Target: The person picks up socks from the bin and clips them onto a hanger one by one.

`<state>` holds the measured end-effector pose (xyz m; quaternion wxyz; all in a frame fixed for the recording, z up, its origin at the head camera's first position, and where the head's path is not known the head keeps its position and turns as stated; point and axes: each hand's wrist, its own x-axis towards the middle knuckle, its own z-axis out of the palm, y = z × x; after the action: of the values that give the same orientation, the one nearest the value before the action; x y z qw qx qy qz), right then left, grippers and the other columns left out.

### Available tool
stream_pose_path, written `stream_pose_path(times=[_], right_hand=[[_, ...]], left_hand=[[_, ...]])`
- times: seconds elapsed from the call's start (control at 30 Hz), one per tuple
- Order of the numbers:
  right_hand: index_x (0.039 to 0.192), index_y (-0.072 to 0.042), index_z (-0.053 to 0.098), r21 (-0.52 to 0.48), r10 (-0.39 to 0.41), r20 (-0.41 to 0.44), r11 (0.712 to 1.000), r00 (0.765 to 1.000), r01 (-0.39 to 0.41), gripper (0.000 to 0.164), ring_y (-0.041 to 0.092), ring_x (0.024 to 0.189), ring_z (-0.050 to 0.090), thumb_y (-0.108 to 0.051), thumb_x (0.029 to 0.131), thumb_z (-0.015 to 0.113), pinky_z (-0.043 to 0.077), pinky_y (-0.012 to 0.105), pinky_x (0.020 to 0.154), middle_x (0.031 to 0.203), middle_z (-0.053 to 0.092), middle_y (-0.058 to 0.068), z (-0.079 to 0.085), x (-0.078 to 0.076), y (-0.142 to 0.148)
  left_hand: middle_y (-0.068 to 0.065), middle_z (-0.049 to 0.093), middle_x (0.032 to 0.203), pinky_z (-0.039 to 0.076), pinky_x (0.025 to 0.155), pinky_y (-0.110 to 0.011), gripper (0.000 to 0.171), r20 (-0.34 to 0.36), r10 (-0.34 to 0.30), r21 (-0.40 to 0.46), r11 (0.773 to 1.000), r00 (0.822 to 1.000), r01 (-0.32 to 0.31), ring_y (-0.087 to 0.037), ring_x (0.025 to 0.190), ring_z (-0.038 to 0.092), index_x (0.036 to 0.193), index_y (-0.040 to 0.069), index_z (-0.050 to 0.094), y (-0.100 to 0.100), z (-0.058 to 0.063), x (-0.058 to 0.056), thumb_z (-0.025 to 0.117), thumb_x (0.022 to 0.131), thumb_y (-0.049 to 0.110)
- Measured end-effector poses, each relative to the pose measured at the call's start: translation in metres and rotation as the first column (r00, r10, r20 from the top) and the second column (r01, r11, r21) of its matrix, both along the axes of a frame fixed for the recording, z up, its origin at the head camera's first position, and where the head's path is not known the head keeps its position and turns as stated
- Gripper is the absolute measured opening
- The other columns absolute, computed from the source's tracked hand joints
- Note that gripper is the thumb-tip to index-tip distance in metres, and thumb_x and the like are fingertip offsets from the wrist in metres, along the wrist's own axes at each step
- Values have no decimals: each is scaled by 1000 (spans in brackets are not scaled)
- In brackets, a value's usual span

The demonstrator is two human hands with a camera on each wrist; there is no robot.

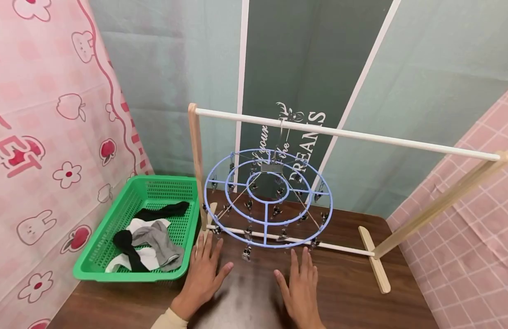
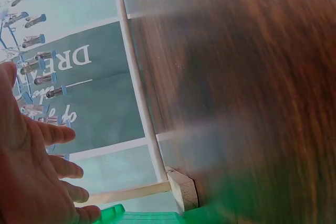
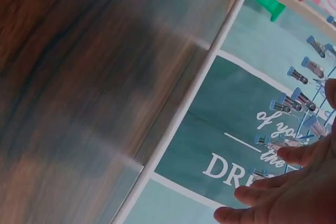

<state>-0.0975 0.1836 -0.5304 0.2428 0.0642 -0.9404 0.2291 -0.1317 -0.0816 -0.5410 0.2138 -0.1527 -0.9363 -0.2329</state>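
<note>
Well, my hands (image 1: 204, 274) (image 1: 301, 285) spread, empty — the hanger (image 1: 265, 212) looks light, stiff; I'd take its outer ring (image 1: 265, 246), clips (image 1: 247, 252) unclear.

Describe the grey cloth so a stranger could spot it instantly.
Left of the wooden stand sits a green basket. Inside, toward its near right corner, lies the grey cloth. The other cloths there are all black or white.

Passage between hanger (image 1: 266, 212) and right post (image 1: 439, 208)
</note>
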Motion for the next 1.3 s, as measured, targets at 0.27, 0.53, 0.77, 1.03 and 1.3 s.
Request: stream_pose_path(times=[0.27, 0.53, 0.77, 1.03, 1.3], right_hand=[[141, 8, 37, -222, 66, 30, 973, 997, -58, 70, 44, 129, 41, -24, 89, 70, 31, 57, 101, 138, 45, 29, 16, -2, -10], [140, 5, 40, -762, 387, 3, 598, 922, -248, 53, 26, 101, 65, 0, 92, 61, 51, 27, 84, 116, 64, 21, 50, -9, -27], [131, 22, 35, -856, 451, -110, 410, 886, -315, 41, 11, 81, 69, 9, 95, 49, 55, 29, 71, 93, 72, 0, 66, -20, -33], [117, 11, 34, -933, 368, -111, 283, 923, -225, 36, 16, 74, 69, 12, 90, 56, 56, 30, 67, 95, 71, 7, 69, -17, -49], [96, 18, 45, -925, 368, -121, 295, 922, -239, 17, 16, 73, 69, 10, 90, 58, 56, 30, 64, 98, 68, 24, 64, -5, -60]], left_hand=[[-29, 32, 148, 25, 102, -65, 70, -8, -4, 2, 1000, 1000, 4, -50, 139, 18, 139, 0, 48, 0, 4, 1, 54, 93, 52], [-29, 28, 149, 27, 103, -63, 69, 40, -12, -3, 1000, 999, 12, -48, 139, 16, 141, 0, 46, -1, 10, 3, 53, 94, 50], [-30, 27, 150, 26, 104, -63, 68, 67, -15, 9, 1000, 998, 15, -50, 139, 18, 141, 0, 45, -3, 9, 5, 51, 96, 50], [-30, 24, 151, 25, 104, -63, 68, 107, -20, 20, 1000, 994, 18, -50, 139, 16, 141, -1, 45, -4, 10, 7, 51, 96, 49], [-29, 23, 152, 23, 105, -64, 65, 124, -14, 39, 999, 992, 9, -49, 139, 15, 137, -5, 48, -4, 12, 9, 56, 95, 44]])
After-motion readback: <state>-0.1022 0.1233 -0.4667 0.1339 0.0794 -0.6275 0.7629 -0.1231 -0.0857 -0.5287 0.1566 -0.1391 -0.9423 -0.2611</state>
